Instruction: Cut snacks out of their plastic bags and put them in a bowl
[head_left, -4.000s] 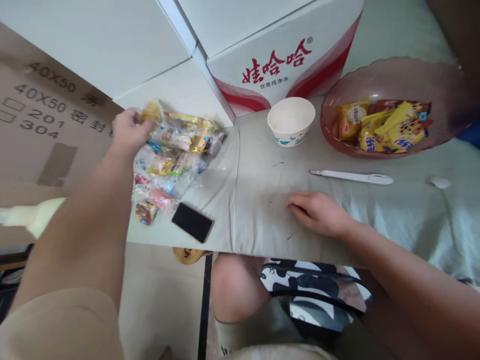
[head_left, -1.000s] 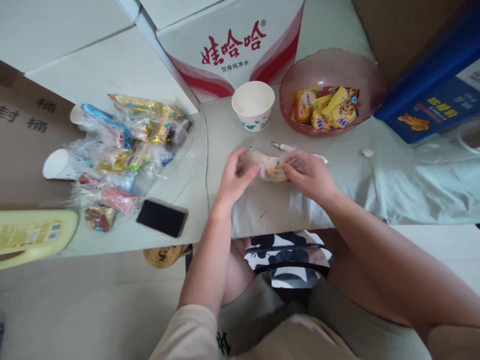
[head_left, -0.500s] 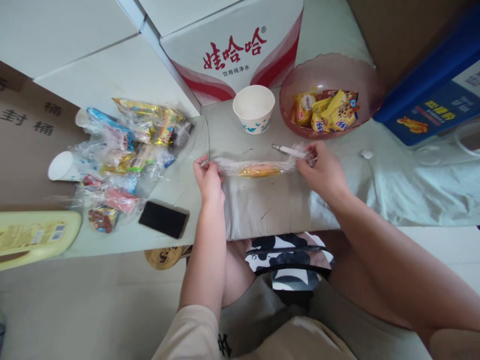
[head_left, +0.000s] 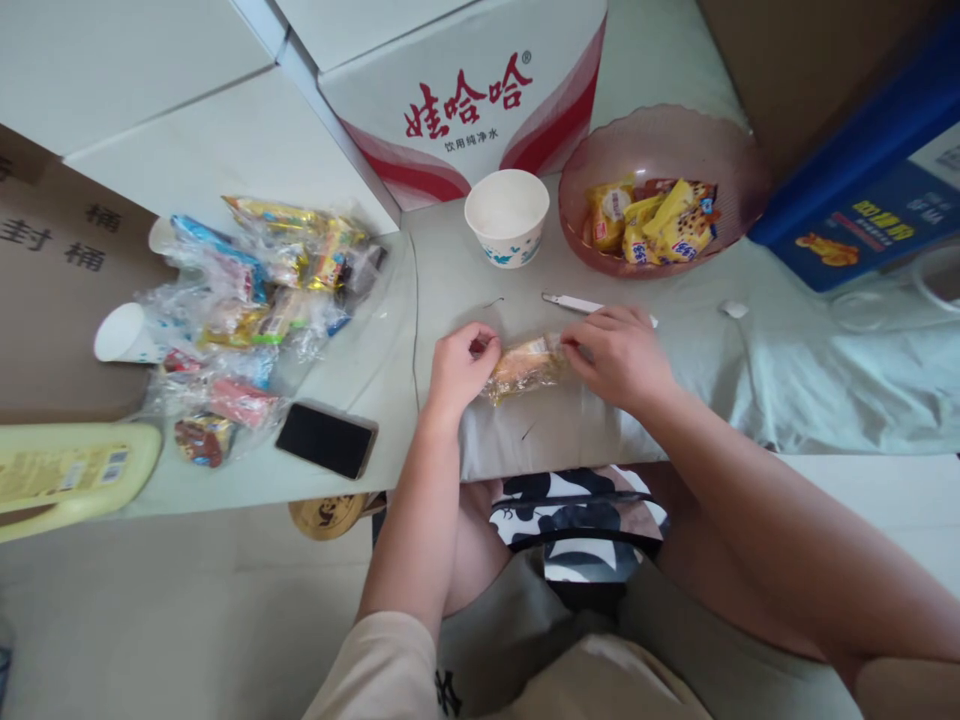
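A snack in a clear plastic wrapper [head_left: 523, 368], with something golden-brown inside, lies across the cloth in front of me. My left hand [head_left: 463, 368] is closed on its left end, thumb and forefinger pinched together. At the opposite end my right hand [head_left: 619, 355] pinches the wrapper, its fingers bent over. A white utility knife [head_left: 574, 302] rests on the cloth just behind my right hand, partly hidden by it. Beyond the snack stands a white paper cup [head_left: 508, 220] with a blue leaf pattern.
A pink bowl [head_left: 581, 225] of packaged snacks stands at the back right. On the left lie a heap of wrapped snacks [head_left: 274, 315], a tipped paper cup [head_left: 124, 333] and a phone [head_left: 327, 440]. A white-and-red carton [head_left: 465, 120] and a blue box [head_left: 847, 190] stand behind.
Both hands have moved inward and slightly toward me; the wrapped snack looks more bunched and turned. The utility knife, previously by my right fingers, lies behind that hand.
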